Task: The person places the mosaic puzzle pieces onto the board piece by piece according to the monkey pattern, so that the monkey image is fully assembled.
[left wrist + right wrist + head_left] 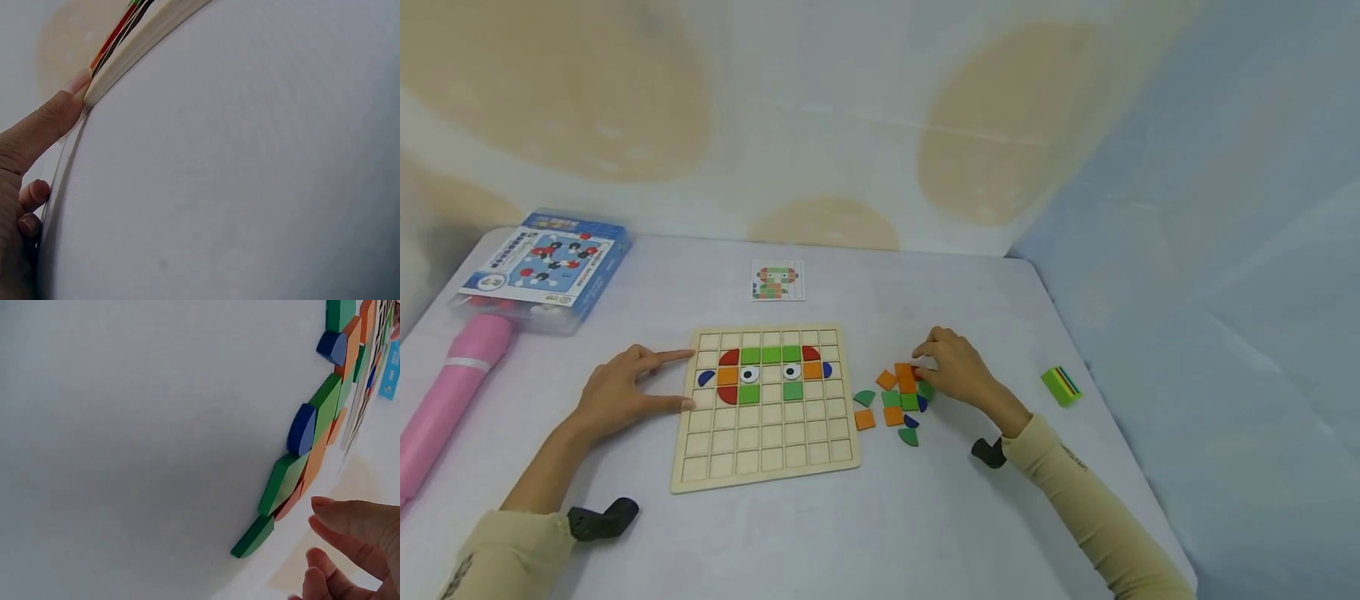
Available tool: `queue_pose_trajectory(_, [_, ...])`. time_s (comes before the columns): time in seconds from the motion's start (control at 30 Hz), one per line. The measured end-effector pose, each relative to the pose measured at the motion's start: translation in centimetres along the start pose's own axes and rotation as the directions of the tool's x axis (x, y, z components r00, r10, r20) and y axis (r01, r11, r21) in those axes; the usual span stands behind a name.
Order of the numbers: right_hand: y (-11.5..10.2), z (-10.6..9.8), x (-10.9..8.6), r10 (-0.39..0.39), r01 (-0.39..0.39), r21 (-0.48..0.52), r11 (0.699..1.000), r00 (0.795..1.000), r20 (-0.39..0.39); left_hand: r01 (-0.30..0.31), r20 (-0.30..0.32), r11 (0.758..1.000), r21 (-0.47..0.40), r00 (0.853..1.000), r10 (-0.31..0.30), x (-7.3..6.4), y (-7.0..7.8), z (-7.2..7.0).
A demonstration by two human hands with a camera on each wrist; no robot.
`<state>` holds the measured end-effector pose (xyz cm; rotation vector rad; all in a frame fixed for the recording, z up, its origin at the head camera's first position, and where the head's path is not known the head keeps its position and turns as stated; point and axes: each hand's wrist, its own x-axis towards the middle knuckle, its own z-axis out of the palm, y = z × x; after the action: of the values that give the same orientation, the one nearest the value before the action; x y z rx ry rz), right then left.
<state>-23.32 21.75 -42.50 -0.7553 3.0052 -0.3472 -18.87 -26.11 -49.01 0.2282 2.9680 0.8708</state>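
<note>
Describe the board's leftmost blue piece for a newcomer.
On the table, find the wooden grid board by the left hand. The blue half-round piece sits in its leftmost column. Unlike the adjacent orange square, it's curved and alone in that column.

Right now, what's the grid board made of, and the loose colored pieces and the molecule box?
Grid board: probably matte wood; it's pale tan, edges too.
Loose colored pieces: painted wood or plastic, I can't tell; sides look smooth and solidly colored.
Molecule box: likely smooth plastic, because red and white things show through its clear front.
</note>
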Motion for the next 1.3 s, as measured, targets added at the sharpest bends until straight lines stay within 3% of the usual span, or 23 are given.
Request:
queue_pose_trajectory(0.3, [0.8, 0.4, -0.4, -0.001, 0.0, 0.025, 1.0, 0.999, 0.043, -0.02, -0.029, 1.0, 0.006, 0.999, 0.02, -0.2, -0.3, -0.4])
queue_pose_trajectory(0.63, [0.4, 0.4, 0.7, -0.067, 0.068, -0.045, 0.997, 0.997, 0.03, -0.015, -0.033, 1.0, -0.006, 0.999, 0.015, -0.4, -0.3, -0.4])
queue_pose_trajectory(0.97, [0.8, 0.5, 0.1, -0.04, 0.044, -0.073, 0.996, 0.998, 0.054, -0.045, -0.037, 0.999, -0.013, 0.998, 0.044, 0.0, 0.1, 0.2])
queue_pose_trajectory(1.1, [1.1, 0.5, 0.0, -0.053, 0.057, -0.068, 0.996, 0.996, 0.066, -0.027, -0.031, 1.0, -0.011, 0.999, 0.027, 0.2, 0.3, 0.3])
queue_pose_trajectory(1.3, [1.5, 1.2, 0.4, -0.021, 0.022, -0.084, 0.996, 1.0, 0.017, -0.009, -0.013, 1.0, 0.001, 1.0, 0.009, -0.1, 0.0, 0.1])
